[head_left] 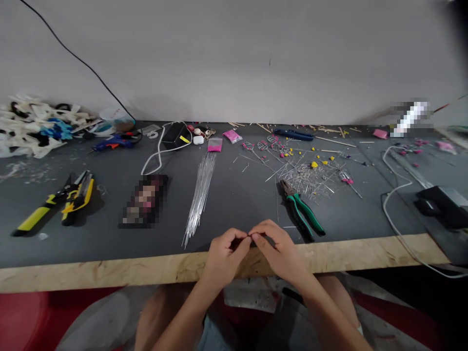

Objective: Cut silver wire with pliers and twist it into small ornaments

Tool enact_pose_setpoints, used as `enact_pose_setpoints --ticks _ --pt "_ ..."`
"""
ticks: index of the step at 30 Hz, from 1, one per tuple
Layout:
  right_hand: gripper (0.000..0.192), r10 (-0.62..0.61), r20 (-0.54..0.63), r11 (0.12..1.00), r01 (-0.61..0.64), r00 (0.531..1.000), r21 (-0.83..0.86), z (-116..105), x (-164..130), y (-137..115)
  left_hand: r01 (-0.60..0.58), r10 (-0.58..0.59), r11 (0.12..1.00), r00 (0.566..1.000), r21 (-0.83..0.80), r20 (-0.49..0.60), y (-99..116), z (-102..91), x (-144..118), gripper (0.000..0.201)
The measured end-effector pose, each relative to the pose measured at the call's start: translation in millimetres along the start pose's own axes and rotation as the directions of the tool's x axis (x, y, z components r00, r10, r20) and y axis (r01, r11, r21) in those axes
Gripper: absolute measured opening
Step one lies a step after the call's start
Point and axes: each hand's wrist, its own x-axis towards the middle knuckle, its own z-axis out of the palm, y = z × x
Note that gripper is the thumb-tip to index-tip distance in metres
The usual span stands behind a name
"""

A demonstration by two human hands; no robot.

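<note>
the left hand [224, 257] and right hand [278, 249] met fingertip to fingertip over the desk's [109, 273] front edge, pinching something too small to make out, perhaps a wire piece. it sat right between the pinched fingertips. steady, small movements suited such fine work. the pliers [302, 210] lay just beyond the right hand, the wire bundle [199, 195] near the left.
</note>
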Motion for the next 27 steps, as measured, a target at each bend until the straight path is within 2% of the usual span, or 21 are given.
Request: enact_pose_setpoints --ticks 2,4,6,7,9,12,17,23,27 --pt "0.011 0.074 -0.011 0.995 -0.073 0.997 0.061 3.0 -0.7 -0.1 -0.194 0.206 0.969 0.976 0.154 -0.069 -2.9 0.9 -1.1 0.012" --pt "0.009 0.163 -0.006 0.974 -0.160 0.987 0.161 6.9 -1.3 1.7 -0.369 0.417 0.870 0.905 0.327 -0.087 -6.6 2.5 -2.5 0.010" --pt "0.010 0.238 -0.002 0.938 -0.229 0.971 0.258 10.8 -1.5 4.3 -0.465 0.547 0.762 0.834 0.451 -0.065 -10.1 3.9 -3.9 0.011" --pt "0.010 0.267 -0.001 0.920 -0.255 0.964 0.298 12.4 -1.5 5.3 -0.486 0.581 0.726 0.812 0.487 -0.054 -11.4 4.4 -4.3 0.011" --pt "0.007 0.313 0.002 0.886 -0.292 0.950 0.360 15.0 -1.5 6.6 -0.506 0.614 0.693 0.788 0.514 -0.052 -13.0 4.7 -4.7 0.010" --pt "0.007 0.367 0.014 0.842 -0.338 0.930 0.421 16.9 -1.0 6.2 -0.511 0.632 0.691 0.771 0.512 -0.084 -13.0 4.1 -4.3 0.010" --pt "0.007 0.420 0.048 0.814 -0.400 0.906 0.421 16.2 0.5 4.2 -0.495 0.613 0.716 0.783 0.492 -0.104 -10.5 3.9 -3.1 0.013" --pt "0.009 0.373 0.068 0.842 -0.368 0.925 0.395 12.5 0.6 5.7 -0.488 0.606 0.732 0.785 0.475 -0.127 -9.1 4.2 -2.8 0.011" --pt "0.010 0.344 0.072 0.884 -0.349 0.936 0.311 9.8 -0.6 4.2 -0.456 0.554 0.771 0.824 0.444 -0.116 -10.8 3.2 -3.7 0.011"
